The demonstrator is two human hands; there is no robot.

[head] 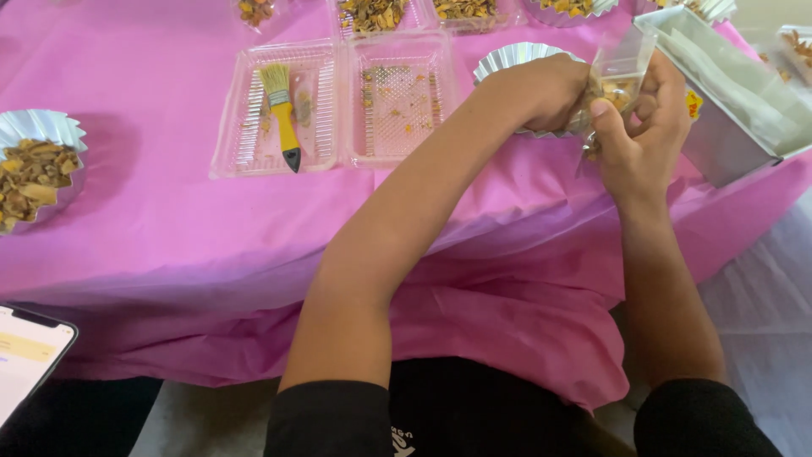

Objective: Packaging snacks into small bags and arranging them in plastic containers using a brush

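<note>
Both my hands hold a small clear plastic bag [620,74] with brownish-yellow dried pieces inside, above the right part of the pink-covered table [169,220]. My left hand [541,89] is closed around the bag's lower left side. On the bag's right side my right hand [647,131] grips it, thumb pressed against the front. A fluted silver foil dish [507,57] lies under my left hand and is mostly hidden by it.
An open clear hinged container [334,106] holds a yellow-handled brush [282,114]. A foil dish of dried pieces [34,165] sits at the left edge. A grey metal box with white sheets [727,93] stands at the right. More trays of dried pieces [372,15] line the far edge. A phone [25,355] shows at bottom left.
</note>
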